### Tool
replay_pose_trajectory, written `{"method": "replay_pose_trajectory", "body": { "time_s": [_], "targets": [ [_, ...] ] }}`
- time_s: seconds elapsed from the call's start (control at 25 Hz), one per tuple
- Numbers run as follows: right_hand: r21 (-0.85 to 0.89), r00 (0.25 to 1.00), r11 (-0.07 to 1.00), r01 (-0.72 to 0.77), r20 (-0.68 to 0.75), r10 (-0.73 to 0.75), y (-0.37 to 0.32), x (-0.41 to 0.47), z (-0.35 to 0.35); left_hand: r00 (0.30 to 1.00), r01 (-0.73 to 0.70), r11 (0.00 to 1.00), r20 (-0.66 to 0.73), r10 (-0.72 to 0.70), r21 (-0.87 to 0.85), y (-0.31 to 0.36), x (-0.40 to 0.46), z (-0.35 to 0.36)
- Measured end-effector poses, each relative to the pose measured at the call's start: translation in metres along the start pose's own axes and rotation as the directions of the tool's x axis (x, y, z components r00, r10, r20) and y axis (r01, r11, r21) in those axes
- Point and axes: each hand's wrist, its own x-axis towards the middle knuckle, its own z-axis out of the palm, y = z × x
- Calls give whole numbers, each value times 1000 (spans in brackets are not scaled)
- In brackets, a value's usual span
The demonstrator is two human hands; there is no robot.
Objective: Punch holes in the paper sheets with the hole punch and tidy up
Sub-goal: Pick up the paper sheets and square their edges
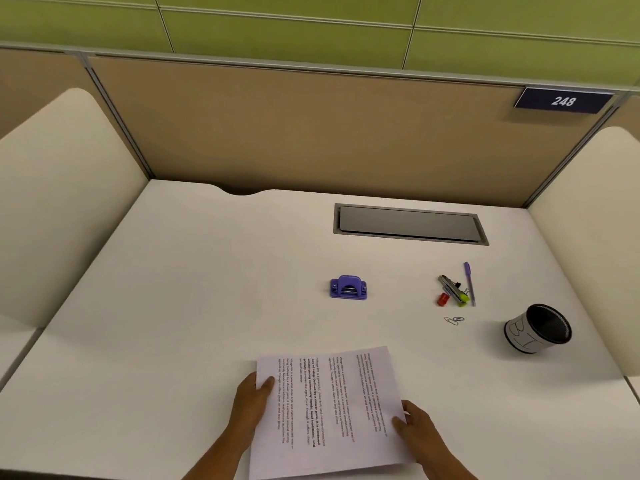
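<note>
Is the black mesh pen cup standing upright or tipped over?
Tipped: the pen cup leans on the desk, its open mouth facing up and right. Its inside looks dark; contents cannot be told.

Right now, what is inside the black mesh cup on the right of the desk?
The mesh cup tilts its mouth toward the camera; only dark mesh wall shows inside, nothing sticking out. Its bottom is too dark to tell. The pens and clips lie outside it on the desk.

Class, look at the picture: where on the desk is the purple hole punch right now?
In the head view, the purple hole punch sits untouched mid-desk, beyond the paper sheets, left of the pile of pens and clips.
</note>
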Motion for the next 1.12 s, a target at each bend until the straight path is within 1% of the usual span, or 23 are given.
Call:
{"method": "replay_pose_trajectory", "body": {
  "time_s": [0.04,0.12,0.16,0.2,0.28,0.32,0.4,0.48,0.56,0.6,0.64,0.72,0.76,0.8,0.88,0.92,1.0,1.08,1.12],
  "targets": [
    [1,1000,1000,2,-11,-2,0,0,-1,1000,-20,1000,-17,20,-7,3,1,-1],
    [-8,1000,1000,-4,-15,4,-1,1,-5,997,-78,997,5,78,-3,7,5,-8],
    [-16,1000,1000,-7,-15,7,-2,1,-6,993,-113,992,34,111,51,9,10,-12],
    [-18,1000,1000,-7,-17,7,-3,1,-7,989,-141,980,67,133,142,10,14,-17],
    [-24,1000,1000,-4,-17,4,-2,2,-9,980,-185,926,135,147,329,13,24,-25],
    [-30,1000,1000,-7,-14,6,-2,2,-9,975,-205,899,164,151,388,13,29,-28],
    [-32,1000,999,-14,-14,13,-3,2,-9,969,-224,872,195,152,435,13,36,-31],
    [-17,1000,1000,-23,-15,22,-3,2,-8,967,-238,863,196,165,446,15,37,-31],
    [6,999,999,-44,-9,44,-6,1,-8,966,-248,867,176,188,433,15,39,-30],
    [17,999,998,-54,-7,54,-7,0,-8,968,-242,881,159,193,406,16,38,-30],
    [24,998,998,-57,-6,57,-7,0,-9,974,-217,914,137,180,342,17,37,-30],
    [31,999,998,-49,-12,49,-9,-1,-9,990,-82,991,123,68,108,14,33,-32],
    [35,999,998,-45,-15,45,-10,-2,-9,988,-6,1000,153,4,13,10,31,-32],
    [38,999,998,-41,-19,42,-12,-3,-9,980,45,998,194,-38,-32,3,29,-32],
    [57,999,998,-27,-24,28,-15,-5,-9,965,102,994,246,-93,-25,-14,22,-26],
    [73,1000,997,-23,-20,24,-16,-7,-8,965,120,993,237,-112,-19,-23,17,-22],
    [96,999,995,-36,-9,38,-19,-11,-7,978,119,993,176,-116,-2,-35,13,-13],
    [189,991,975,-120,-32,128,-18,-17,-5,986,109,994,126,-110,16,-41,12,-5],
    [290,977,940,-179,-58,204,-17,-21,-3,988,103,994,109,-105,20,-42,12,-2]
  ]
}}
